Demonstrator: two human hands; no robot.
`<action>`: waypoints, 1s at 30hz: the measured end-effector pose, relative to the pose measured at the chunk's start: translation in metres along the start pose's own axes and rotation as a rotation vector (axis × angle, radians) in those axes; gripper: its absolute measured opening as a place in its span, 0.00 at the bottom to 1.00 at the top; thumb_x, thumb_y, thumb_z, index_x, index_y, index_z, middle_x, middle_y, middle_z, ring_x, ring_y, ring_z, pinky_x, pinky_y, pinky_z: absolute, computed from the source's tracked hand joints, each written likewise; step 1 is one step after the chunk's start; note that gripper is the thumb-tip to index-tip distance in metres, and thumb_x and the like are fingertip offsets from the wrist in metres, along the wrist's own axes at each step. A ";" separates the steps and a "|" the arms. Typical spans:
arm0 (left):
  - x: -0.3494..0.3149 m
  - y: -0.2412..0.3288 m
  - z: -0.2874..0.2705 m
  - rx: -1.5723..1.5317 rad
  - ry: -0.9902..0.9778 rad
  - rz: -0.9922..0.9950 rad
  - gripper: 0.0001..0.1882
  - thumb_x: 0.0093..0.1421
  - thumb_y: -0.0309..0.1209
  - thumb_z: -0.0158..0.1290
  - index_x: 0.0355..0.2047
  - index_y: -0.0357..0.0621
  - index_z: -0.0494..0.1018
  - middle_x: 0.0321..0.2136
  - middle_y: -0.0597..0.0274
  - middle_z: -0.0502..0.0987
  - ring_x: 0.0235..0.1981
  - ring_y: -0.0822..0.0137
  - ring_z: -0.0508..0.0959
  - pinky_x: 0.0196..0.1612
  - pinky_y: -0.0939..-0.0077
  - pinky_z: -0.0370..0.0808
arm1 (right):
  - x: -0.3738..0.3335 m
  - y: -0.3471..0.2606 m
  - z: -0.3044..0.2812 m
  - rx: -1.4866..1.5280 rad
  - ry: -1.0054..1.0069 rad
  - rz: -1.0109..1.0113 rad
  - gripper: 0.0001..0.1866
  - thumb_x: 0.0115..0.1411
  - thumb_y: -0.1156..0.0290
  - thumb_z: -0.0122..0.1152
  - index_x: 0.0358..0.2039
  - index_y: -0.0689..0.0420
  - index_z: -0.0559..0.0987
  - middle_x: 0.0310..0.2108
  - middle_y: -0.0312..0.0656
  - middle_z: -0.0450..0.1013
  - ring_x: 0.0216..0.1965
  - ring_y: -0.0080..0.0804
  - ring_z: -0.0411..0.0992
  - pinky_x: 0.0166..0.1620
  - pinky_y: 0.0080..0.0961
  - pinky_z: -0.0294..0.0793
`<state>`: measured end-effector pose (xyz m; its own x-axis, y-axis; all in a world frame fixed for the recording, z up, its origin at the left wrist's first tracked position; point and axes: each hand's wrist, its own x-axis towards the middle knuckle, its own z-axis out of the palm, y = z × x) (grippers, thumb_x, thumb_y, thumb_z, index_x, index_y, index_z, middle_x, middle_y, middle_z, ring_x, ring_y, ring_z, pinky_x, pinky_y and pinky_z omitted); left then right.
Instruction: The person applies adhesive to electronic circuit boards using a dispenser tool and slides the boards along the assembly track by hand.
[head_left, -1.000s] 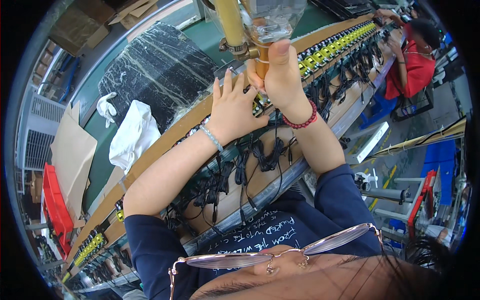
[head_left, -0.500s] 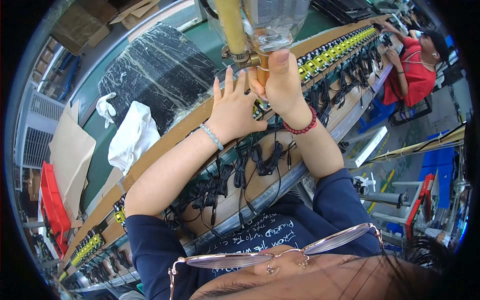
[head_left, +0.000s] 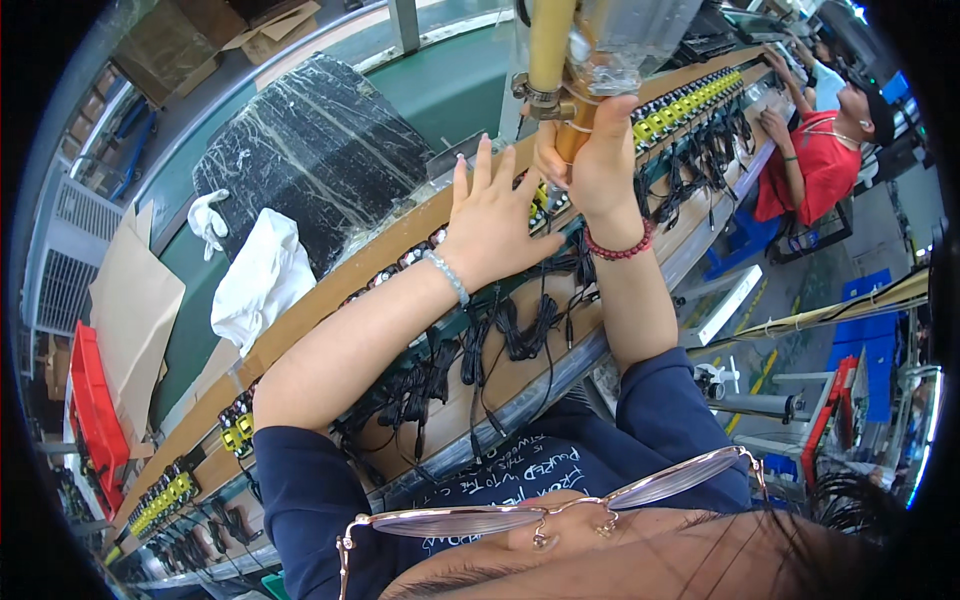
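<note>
My right hand [head_left: 605,165] is wrapped around the amber-coloured nozzle [head_left: 574,137] of a hanging dispenser-like tool, thumb pointing up. A yellowish hose [head_left: 549,45] with a metal clamp and a body wrapped in clear plastic [head_left: 650,38] join it from above. My left hand [head_left: 493,222] is open, its fingers spread over a long row of small yellow-and-black parts [head_left: 690,106]. Some of these parts show just beyond its fingertips, beside the nozzle. The nozzle's tip is hidden behind my right hand. Black cables [head_left: 525,325] hang in bundles from the row, below my hands.
A large black film-wrapped slab [head_left: 310,150] lies on the green bench [head_left: 455,65], beside a white cloth [head_left: 265,275] and a white glove [head_left: 207,222]. Cardboard [head_left: 135,310] and a red bin [head_left: 97,420] stand left. A person in red [head_left: 815,170] works at the row's far end.
Both my hands and the tool have shifted right along the row. The right hand keeps its grip, and the left stays spread. More of the row shows beside my left wrist.
</note>
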<state>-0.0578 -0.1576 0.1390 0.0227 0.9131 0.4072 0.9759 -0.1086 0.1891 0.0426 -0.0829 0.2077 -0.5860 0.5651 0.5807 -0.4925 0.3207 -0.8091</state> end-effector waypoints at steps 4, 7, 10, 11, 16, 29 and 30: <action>0.007 -0.002 0.010 -0.019 0.032 -0.015 0.36 0.47 0.55 0.56 0.53 0.49 0.68 0.59 0.41 0.56 0.64 0.38 0.44 0.62 0.40 0.41 | 0.005 0.010 -0.001 -0.086 0.063 -0.040 0.37 0.58 0.34 0.39 0.22 0.61 0.68 0.09 0.33 0.60 0.10 0.16 0.57 0.14 0.14 0.55; 0.008 -0.006 0.011 -0.030 0.003 0.000 0.34 0.47 0.54 0.55 0.52 0.50 0.70 0.59 0.39 0.57 0.64 0.38 0.44 0.62 0.42 0.41 | 0.007 0.019 -0.004 -0.195 0.052 -0.020 0.45 0.54 0.27 0.30 0.29 0.64 0.71 0.08 0.33 0.59 0.08 0.18 0.55 0.12 0.14 0.53; 0.007 -0.008 0.012 -0.017 -0.006 0.003 0.34 0.47 0.55 0.56 0.52 0.52 0.70 0.58 0.39 0.57 0.64 0.38 0.45 0.62 0.41 0.42 | 0.007 0.018 -0.001 -0.202 0.088 -0.029 0.43 0.54 0.27 0.30 0.28 0.62 0.69 0.08 0.33 0.59 0.07 0.18 0.55 0.12 0.15 0.53; 0.007 -0.008 0.011 -0.003 -0.011 0.002 0.34 0.47 0.55 0.56 0.52 0.53 0.70 0.58 0.39 0.57 0.64 0.37 0.45 0.62 0.41 0.42 | 0.007 0.017 -0.001 -0.202 0.089 -0.027 0.43 0.54 0.27 0.30 0.28 0.62 0.69 0.08 0.33 0.59 0.07 0.18 0.55 0.12 0.15 0.53; 0.008 -0.008 0.011 -0.009 -0.028 -0.009 0.35 0.47 0.55 0.56 0.53 0.54 0.69 0.59 0.39 0.57 0.64 0.37 0.45 0.62 0.41 0.41 | 0.006 0.014 -0.002 -0.026 0.073 -0.032 0.36 0.57 0.35 0.43 0.25 0.64 0.68 0.13 0.34 0.63 0.12 0.16 0.59 0.16 0.14 0.56; 0.007 -0.007 0.011 -0.012 -0.061 -0.048 0.36 0.44 0.55 0.55 0.55 0.62 0.66 0.58 0.48 0.58 0.63 0.35 0.46 0.60 0.36 0.43 | 0.001 0.006 0.000 -0.167 0.094 -0.030 0.47 0.53 0.26 0.29 0.32 0.65 0.72 0.07 0.31 0.56 0.07 0.17 0.53 0.12 0.13 0.50; 0.008 -0.006 0.009 -0.014 -0.059 -0.049 0.36 0.44 0.55 0.55 0.55 0.62 0.66 0.58 0.48 0.58 0.63 0.35 0.46 0.60 0.36 0.43 | 0.001 0.005 -0.003 -0.111 0.058 -0.021 0.42 0.54 0.29 0.35 0.27 0.64 0.70 0.08 0.33 0.59 0.09 0.17 0.55 0.13 0.14 0.52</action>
<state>-0.0617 -0.1465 0.1331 -0.0118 0.9388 0.3443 0.9731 -0.0684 0.2198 0.0414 -0.0789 0.2042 -0.5363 0.5996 0.5940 -0.4282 0.4132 -0.8037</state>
